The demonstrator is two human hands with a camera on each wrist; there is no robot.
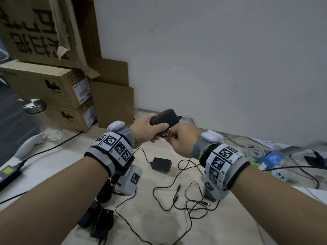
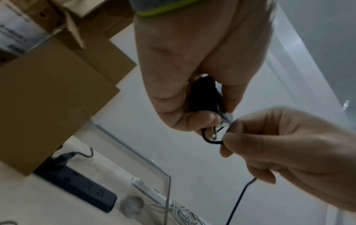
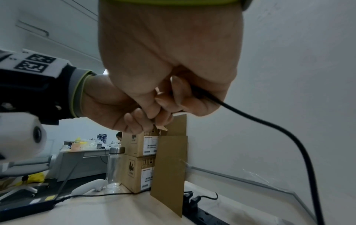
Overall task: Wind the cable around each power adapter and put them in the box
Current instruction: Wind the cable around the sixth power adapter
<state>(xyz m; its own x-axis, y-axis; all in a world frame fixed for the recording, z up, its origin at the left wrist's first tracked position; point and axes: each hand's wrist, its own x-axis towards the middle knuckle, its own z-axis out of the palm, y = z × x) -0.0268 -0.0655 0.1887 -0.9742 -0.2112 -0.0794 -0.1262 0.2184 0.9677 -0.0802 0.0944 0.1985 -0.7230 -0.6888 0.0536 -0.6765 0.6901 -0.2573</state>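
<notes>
We hold a black power adapter point(image 1: 163, 117) up above the table point(image 1: 159, 223), toward the far side near the wall. Our left hand point(image 1: 147, 129) wraps around the adapter's body, thumb across its near face, with the metal plug prongs point(image 2: 213, 134) sticking out below the fingers. Our right hand point(image 1: 184, 138) sits just right of it, its fingertips point(image 2: 234, 137) pinching the adapter's thin black cable point(image 2: 240, 196) right at the prongs, where a small loop of cable curves around one prong. From the pinch the cable trails down through the right palm and hangs toward the table.

On the table, a second black adapter point(image 1: 161, 164) lies flat below our hands, and its cable and others sprawl in loose tangles point(image 1: 185, 200) with barrel plugs showing. More black adapters point(image 1: 99, 221) lie bunched at the near left, partly hidden by the left forearm. Cardboard boxes point(image 1: 53, 85) are stacked at the far left against the wall, with a clear bottle point(image 1: 38, 114) with a metal lid beside them. A black power strip point(image 2: 77, 185) lies behind the cardboard near a clear box point(image 2: 165, 175).
</notes>
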